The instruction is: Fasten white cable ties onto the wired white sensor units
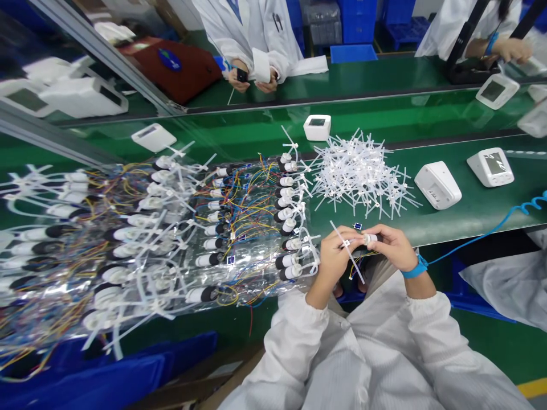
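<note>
Squarely between pinching hands point(395, 249), small white part point(370, 239), gripped from both sides

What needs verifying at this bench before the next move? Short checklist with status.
1. Right hand has a grip on the small white part: ok, pinched at the fingertips.
2. Left hand has the white tube piece: ok, it sits at the fingers.
3. Tube piece joined to the part: cannot tell, fingers cover the spot.
4. Wires gathered out of the way: not ok, they dangle below the hands.
5. Wrist strap worn: ok, blue, on the right wrist, cord attached.
6. More tube pieces at hand: ok, a pile lies just ahead on the green table.
</note>
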### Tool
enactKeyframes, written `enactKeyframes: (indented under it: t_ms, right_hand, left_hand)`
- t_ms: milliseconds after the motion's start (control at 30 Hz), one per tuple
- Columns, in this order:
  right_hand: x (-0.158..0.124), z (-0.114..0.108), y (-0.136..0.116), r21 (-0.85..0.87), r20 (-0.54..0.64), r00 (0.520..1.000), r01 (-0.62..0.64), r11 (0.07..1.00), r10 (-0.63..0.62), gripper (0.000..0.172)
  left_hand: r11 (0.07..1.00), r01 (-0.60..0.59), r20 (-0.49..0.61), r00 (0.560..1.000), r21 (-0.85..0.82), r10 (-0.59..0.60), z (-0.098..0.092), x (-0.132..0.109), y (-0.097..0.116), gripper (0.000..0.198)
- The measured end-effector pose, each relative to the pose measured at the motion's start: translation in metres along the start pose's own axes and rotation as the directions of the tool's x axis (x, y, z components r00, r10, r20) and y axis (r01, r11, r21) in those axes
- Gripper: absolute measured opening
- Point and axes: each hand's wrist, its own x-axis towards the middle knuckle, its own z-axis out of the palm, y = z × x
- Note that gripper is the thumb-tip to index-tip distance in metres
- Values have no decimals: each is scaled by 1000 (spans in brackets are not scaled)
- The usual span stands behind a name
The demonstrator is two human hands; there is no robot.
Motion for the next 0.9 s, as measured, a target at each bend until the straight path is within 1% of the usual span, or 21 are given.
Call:
enactKeyframes:
  t_ms: [100, 233, 300, 367, 433, 567, 633, 733, 900]
  right_hand:
    - [0, 0, 0, -8, 6, 1000, -17, 1000, 17, 36]
    - [2, 1, 3, -20, 0, 999, -49, 999, 49, 34]
    - [4, 3, 5, 2, -14, 997, -71, 997, 71, 34]
    - [4, 5, 5, 60, -14, 996, -84, 995, 85, 35]
    - [4, 5, 4, 102, 17, 997, -77, 992, 76, 38]
    - [4, 4, 2, 116, 90, 995, -42, 992, 32, 47]
    - [4, 4, 3, 130, 91, 995, -57, 990, 45, 46]
    - [4, 5, 5, 131, 70, 995, -80, 988, 71, 41]
    - [1, 9, 6, 124, 37, 997, -72, 990, 68, 36]
  left_hand:
    - [1000, -6, 10, 1000, 14, 5, -1, -1, -1, 11]
    - [1000, -14, -9, 1000, 26, 15, 4, -3, 0, 12]
    - [999, -16, -30, 999, 29, 17, 8, -5, 2, 13]
    - [1000, -7, -59, 998, 29, 9, 11, -6, 3, 12]
    - [1000, 3, -92, 996, 30, 0, 12, -7, 3, 11]
    - [1000, 3, -132, 991, 17, 0, 11, -8, 0, 8]
    - [1000, 3, -137, 991, -5, -3, 10, -7, -1, 7]
    - [999, 32, -119, 992, -13, -33, 9, -6, 0, 6]
    - [993, 117, -97, 988, -23, -119, 9, -6, 5, 12]
